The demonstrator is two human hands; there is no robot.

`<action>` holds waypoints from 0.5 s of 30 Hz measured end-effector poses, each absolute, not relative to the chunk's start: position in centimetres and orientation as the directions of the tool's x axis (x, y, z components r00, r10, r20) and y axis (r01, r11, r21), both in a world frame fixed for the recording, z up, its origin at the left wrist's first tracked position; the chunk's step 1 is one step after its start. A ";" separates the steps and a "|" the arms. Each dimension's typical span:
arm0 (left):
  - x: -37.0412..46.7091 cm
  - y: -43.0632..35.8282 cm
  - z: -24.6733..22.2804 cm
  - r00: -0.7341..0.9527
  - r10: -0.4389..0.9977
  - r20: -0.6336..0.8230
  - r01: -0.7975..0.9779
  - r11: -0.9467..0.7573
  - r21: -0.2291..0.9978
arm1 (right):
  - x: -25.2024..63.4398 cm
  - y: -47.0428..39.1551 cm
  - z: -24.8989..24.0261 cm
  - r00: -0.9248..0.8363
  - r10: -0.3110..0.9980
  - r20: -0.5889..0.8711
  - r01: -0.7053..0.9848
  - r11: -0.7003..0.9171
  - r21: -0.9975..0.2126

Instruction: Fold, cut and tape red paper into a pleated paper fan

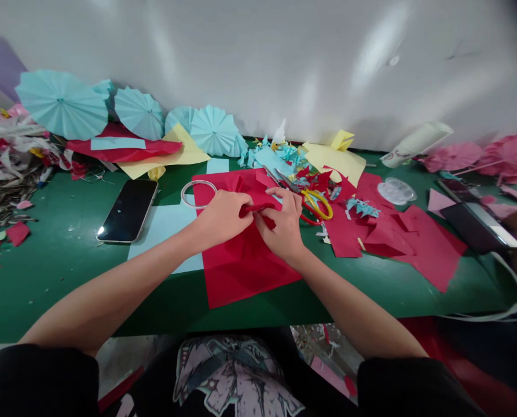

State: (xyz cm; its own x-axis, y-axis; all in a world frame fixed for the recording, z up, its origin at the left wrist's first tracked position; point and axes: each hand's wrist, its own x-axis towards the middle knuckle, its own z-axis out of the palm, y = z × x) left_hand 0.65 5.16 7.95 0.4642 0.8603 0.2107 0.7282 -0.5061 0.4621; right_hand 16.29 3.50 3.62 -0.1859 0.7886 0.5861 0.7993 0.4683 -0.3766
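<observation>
My left hand [224, 218] and my right hand [285, 227] meet over a large red paper sheet [245, 281]. Between them they pinch a small piece of folded red paper [261, 207], one hand at each side, fingers closed. My fingers hide part of the fold. A thin ring, seemingly a tape roll [183, 195], lies just left of my left hand. To the right of my right hand rest scissors [321, 204] with yellow handles, and a red handle shows beneath. Light blue paper [160, 231] reaches out from under the red sheet.
A phone [128, 211] lies on the green table [67, 278] at left. Pleated blue paper fans [62, 104] stand along the wall. Red paper pieces [432, 249], blue scraps [279, 159] and a clear plastic lid [396, 191] spread to the right, near pink fans [508, 159].
</observation>
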 end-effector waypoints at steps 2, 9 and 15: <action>0.7 5.2 8.0 0.482 0.854 0.197 0.729 -0.516 0.450 | 16.2 3.4 3.6 -0.199 0.798 0.569 0.793 0.473 -0.385; 0.8 5.2 7.9 0.594 0.786 0.173 0.706 -0.612 0.356 | 16.1 3.3 3.4 -0.239 0.828 0.507 0.743 0.492 -0.454; 0.9 5.0 8.3 0.606 0.782 0.143 0.715 -0.615 0.332 | 16.2 3.5 3.3 -0.236 0.848 0.475 0.694 0.489 -0.528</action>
State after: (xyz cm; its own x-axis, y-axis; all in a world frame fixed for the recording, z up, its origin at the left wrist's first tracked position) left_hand 0.87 4.95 8.29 0.6064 0.7822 0.1428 0.7152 -0.6150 0.3320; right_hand 16.20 3.53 3.31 -0.2363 0.8479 0.4745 0.6944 0.4890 -0.5280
